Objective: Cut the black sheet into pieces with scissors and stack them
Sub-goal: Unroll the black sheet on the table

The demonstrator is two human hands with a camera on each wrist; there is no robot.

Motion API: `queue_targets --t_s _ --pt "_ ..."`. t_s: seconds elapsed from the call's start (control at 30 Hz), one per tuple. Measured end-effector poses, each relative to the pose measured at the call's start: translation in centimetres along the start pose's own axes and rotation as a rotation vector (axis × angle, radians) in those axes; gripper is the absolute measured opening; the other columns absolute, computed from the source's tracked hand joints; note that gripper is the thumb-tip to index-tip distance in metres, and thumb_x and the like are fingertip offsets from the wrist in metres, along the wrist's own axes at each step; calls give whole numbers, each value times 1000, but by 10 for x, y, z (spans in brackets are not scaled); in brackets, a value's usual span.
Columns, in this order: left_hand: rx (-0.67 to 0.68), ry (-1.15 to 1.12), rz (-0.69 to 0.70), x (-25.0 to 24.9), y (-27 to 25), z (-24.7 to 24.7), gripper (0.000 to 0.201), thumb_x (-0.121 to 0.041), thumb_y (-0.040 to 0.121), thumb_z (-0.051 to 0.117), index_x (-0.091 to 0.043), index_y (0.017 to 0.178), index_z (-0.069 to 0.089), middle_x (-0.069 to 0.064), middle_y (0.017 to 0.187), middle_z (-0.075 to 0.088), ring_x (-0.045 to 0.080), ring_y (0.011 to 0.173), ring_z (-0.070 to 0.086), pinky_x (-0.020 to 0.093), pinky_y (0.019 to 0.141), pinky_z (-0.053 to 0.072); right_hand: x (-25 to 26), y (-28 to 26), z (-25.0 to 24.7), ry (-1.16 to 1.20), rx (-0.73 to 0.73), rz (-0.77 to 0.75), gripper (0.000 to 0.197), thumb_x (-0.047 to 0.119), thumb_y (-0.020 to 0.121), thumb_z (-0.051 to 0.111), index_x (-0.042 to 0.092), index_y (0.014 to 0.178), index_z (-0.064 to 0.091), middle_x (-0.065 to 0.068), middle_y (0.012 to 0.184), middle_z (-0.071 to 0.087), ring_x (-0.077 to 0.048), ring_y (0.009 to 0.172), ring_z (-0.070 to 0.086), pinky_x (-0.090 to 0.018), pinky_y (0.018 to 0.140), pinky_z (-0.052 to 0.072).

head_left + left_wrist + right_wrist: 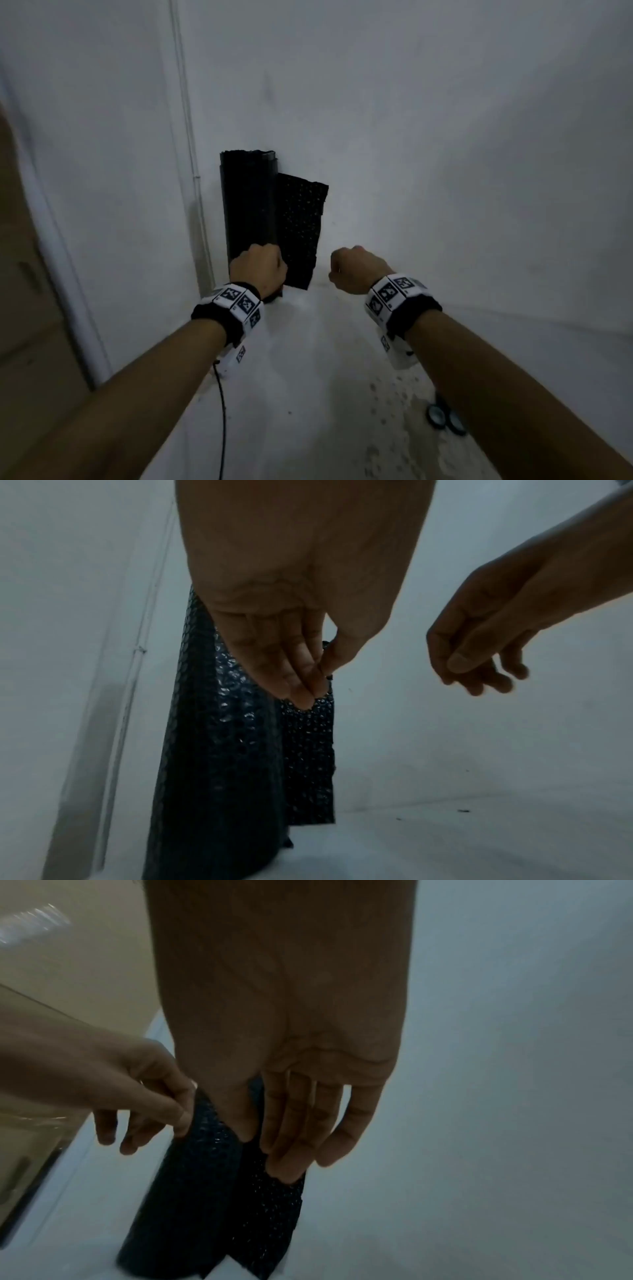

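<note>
**Figure: Reaching for the rolled black sheet, before any cutting**

Against the pale wall (411, 120), in the corner beside a tan door (30, 274), the black sheet (248, 202) stands upright as a roll, its lower end on the whitish floor (308, 377). One loose, dimpled flap (301, 229) hangs open to the roll's right. My left hand (258, 270) is at the roll's near side; the left wrist view shows its fingers (291, 680) extended and pressed together, tips touching the bubbled surface, thumb close by. Whether thumb and fingers actually pinch the material I cannot tell. My right hand (356, 269) hangs just beside the flap, apart from it; from the head view it looks fist-like, but the right wrist view shows the fingers (301, 1123) long and only slightly bent, holding nothing.

Step in hand, as I judge it: fetching the sheet. No cut pieces or stack appear. Scissors are not clearly visible; two small dark rings (445, 419) lie on the floor near my right forearm, too small to identify.

The next move calls for a firm hold on the roll with the left hand, the right taking the free flap so the sheet can be unrolled flat and then cut. The material looks light and springy, so it may curl back.
</note>
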State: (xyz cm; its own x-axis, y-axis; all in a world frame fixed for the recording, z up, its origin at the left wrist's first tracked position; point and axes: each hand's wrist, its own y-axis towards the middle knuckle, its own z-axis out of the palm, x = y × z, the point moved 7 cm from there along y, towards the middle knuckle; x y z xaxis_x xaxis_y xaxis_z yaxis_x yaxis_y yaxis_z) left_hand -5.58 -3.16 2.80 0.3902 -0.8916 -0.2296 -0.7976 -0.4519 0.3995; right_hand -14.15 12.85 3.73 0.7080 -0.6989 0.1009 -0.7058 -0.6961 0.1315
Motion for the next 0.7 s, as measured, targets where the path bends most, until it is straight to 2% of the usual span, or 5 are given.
queue_targets --t_s 0.13,0.23,0.4,0.57,0.7 --pt "-224 9 77 8 33 -17 16 -26 93 53 -14 102 57 7 99 59 28 86 59 32 60 40 0 54 -2 148 -115 21 30 29 96 55 8 119 52 -16 120 55 -37 106 58 -41 87 50" --pt "-354 54 148 11 55 -28 38 -24 86 59 -18 123 53 11 117 47 28 103 51 34 60 47 3 97 3 290 -128 -8 33 31 96 57 13 123 51 -17 118 49 -39 105 55 -41 89 50" --pt "-447 185 209 17 88 -43 77 -34 79 65 -33 149 36 15 158 19 40 142 23 55 108 39 0 151 1 421 -182 16 42 35 94 59 24 134 51 -18 126 37 -43 113 49 -44 102 47" --pt "-457 208 152 26 106 -40 90 -50 78 66 -38 155 21 14 161 12 43 145 13 62 115 24 -8 170 3 525 -255 74 47 33 94 62 13 136 54 -17 132 36 -38 110 56 -35 103 46" --pt "-481 223 133 28 108 -37 97 -49 76 70 -35 156 18 15 157 18 43 142 16 61 112 30 -12 173 4 597 -326 35 29 26 90 69 -4 90 66 -16 91 57 -27 95 54 -28 70 38"
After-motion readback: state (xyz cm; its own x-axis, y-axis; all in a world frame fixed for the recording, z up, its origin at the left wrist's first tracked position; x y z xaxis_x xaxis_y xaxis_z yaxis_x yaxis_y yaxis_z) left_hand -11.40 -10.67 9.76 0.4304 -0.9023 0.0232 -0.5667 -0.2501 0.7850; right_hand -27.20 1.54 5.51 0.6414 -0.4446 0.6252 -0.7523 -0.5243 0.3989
